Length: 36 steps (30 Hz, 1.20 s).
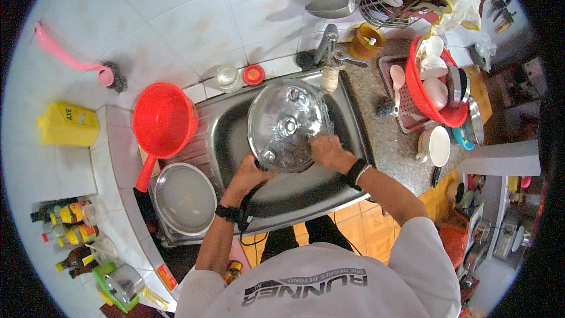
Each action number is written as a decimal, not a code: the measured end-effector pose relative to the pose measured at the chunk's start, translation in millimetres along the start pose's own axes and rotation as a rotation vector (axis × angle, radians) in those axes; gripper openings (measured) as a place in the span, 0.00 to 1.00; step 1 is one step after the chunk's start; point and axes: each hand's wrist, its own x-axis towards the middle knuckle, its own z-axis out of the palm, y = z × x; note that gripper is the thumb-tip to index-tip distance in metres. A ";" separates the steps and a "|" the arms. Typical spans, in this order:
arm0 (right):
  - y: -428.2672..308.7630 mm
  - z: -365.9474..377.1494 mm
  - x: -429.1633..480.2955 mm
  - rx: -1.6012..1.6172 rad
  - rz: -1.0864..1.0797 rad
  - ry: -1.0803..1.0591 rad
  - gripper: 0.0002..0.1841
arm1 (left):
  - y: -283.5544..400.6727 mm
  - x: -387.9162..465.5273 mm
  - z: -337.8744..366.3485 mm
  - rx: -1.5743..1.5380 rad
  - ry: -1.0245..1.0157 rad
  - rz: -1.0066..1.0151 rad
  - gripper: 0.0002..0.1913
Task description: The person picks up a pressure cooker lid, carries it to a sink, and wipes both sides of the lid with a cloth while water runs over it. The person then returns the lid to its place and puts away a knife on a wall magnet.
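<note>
A round metal vessel or lid [282, 145], shiny and wet with a hub at its middle, is held tilted over the steel sink [291, 198]. My left hand [249, 179] grips its lower left edge, by a dark handle. My right hand [333, 153] lies against its right side, fingers bent and slightly blurred; whether it holds anything is hidden. Water runs over the metal near that hand. Above the sink's back edge stands a tap [326, 46] with a pale cloth-like wrap [329, 80] at its outlet.
Left of the sink are a red long-handled dipper [163, 119] and a round pan [186, 198] with cloudy liquid. At right, a red basket [454, 117] holds bowls, near a white mug [434, 145], a knife [436, 176] and a pink spoon [397, 77]. Jars [228, 78] line the back ledge.
</note>
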 end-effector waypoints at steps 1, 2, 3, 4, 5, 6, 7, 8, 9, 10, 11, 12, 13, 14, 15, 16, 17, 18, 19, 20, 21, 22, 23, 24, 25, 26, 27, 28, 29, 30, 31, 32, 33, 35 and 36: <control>11.3 3.8 7.1 -0.174 -0.039 0.153 0.14 | -5.4 -4.7 -3.5 0.010 0.019 0.031 0.34; 22.5 6.5 13.6 -0.351 -0.049 0.312 0.13 | -12.1 -8.4 -6.2 0.049 0.015 0.014 0.34; 25.1 -5.9 26.0 -0.416 -0.091 0.427 0.14 | -18.2 -13.5 -9.0 0.089 0.013 -0.008 0.34; 27.3 -19.8 37.7 -0.481 -0.124 0.545 0.14 | -20.0 -20.1 -9.7 0.093 0.021 -0.018 0.34; 27.2 -40.3 49.0 -0.418 -0.139 0.509 0.15 | -19.9 -25.9 -8.7 0.175 0.076 0.026 0.34; 29.6 -37.3 50.6 -0.402 -0.192 0.546 0.16 | -18.1 -30.3 -7.8 0.217 0.104 0.047 0.34; 32.4 -35.0 53.3 -0.388 -0.247 0.583 0.17 | -16.0 -33.8 -7.1 0.259 0.133 0.068 0.34; 27.2 -26.7 54.4 -0.377 -0.207 0.569 0.17 | -13.1 -33.5 -7.3 0.264 0.125 0.055 0.34; 20.3 -10.7 54.7 -0.356 -0.155 0.544 0.18 | -11.7 -34.4 -7.0 0.267 0.127 0.049 0.34; 15.4 5.1 53.6 -0.337 -0.098 0.519 0.20 | -9.8 -34.3 -5.5 0.269 0.124 0.045 0.34; 10.6 20.3 52.2 -0.320 -0.041 0.495 0.21 | -9.2 -34.5 -3.4 0.281 0.147 -0.002 0.35; 15.6 53.2 47.8 -0.200 0.123 0.458 0.22 | -5.8 -27.7 4.3 0.291 0.144 -0.037 0.36; 1.3 67.1 44.3 -0.075 0.199 0.356 0.21 | -10.9 -27.1 6.6 0.292 0.152 -0.040 0.36; -12.9 78.6 39.4 0.038 0.286 0.261 0.21 | -17.1 -24.7 10.4 0.293 0.170 -0.008 0.37; -32.7 72.7 33.8 0.092 0.284 0.180 0.19 | -23.2 -27.3 9.9 0.294 0.202 0.015 0.38; -50.3 64.5 25.3 0.140 0.291 0.101 0.17 | -24.4 -29.3 9.2 0.294 0.215 0.013 0.38; -59.1 50.1 12.0 0.303 0.221 -0.007 0.16 | -26.6 -28.3 10.1 0.352 0.238 0.011 0.39; -51.2 54.4 6.1 0.389 0.198 -0.058 0.15 | -26.0 -27.1 14.5 0.384 0.235 0.015 0.39; -43.9 53.2 1.3 0.474 0.177 -0.108 0.15 | -25.1 -24.1 18.2 0.415 0.234 0.022 0.40; -27.9 60.4 4.0 0.294 0.144 0.048 0.15 | -24.6 -23.3 20.8 0.374 0.196 0.027 0.40; -12.6 62.3 7.2 0.163 0.130 0.163 0.15 | -25.8 -23.8 20.4 0.363 0.176 0.033 0.40; 0.3 54.5 14.1 0.076 0.116 0.281 0.16 | -29.4 -25.2 19.0 0.350 0.161 0.036 0.40; 12.9 45.7 22.4 0.001 0.109 0.402 0.17 | -34.2 -29.0 18.6 0.371 0.153 0.054 0.40; 23.2 34.3 31.5 -0.080 0.107 0.527 0.17 | -34.3 -29.2 19.4 0.384 0.146 0.064 0.40; 29.8 21.1 40.5 -0.145 0.106 0.643 0.18 | -31.7 -30.4 20.7 0.396 0.140 0.073 0.40; 32.9 9.6 48.1 -0.150 0.115 0.728 0.19 | -29.2 -30.8 23.0 0.404 0.120 0.078 0.39; 33.3 -0.8 55.1 -0.111 0.126 0.799 0.20 | -24.3 -30.2 25.9 0.410 0.099 0.084 0.39; 28.6 -12.5 59.8 0.011 0.127 0.848 0.21 | -21.6 -30.7 28.3 0.409 0.099 0.085 0.39; 21.1 -22.6 63.7 0.193 0.117 0.891 0.22 | -18.6 -30.1 30.5 0.409 0.097 0.036 0.39; -0.3 -32.4 62.1 0.491 0.081 0.897 0.20 | -19.2 -32.1 31.7 0.406 0.102 -0.021 0.40; -22.0 -43.7 59.5 0.787 0.044 0.916 0.18 | -23.0 -30.6 33.7 0.403 0.110 -0.025 0.40; -58.8 -55.8 49.7 1.072 -0.011 0.814 0.15 | -31.5 -27.9 33.8 0.470 0.145 -0.028 0.39; -86.7 -58.9 39.0 1.126 0.018 0.797 0.12 | -36.7 -26.6 34.5 0.502 0.160 -0.030 0.39; -118.6 -53.2 17.7 1.174 0.048 0.781 0.10 | -42.1 -24.0 35.0 0.490 0.190 0.066 0.38; -118.0 -45.3 9.6 1.149 -0.059 0.723 0.10 | -35.9 -21.9 35.0 0.466 0.202 0.118 0.38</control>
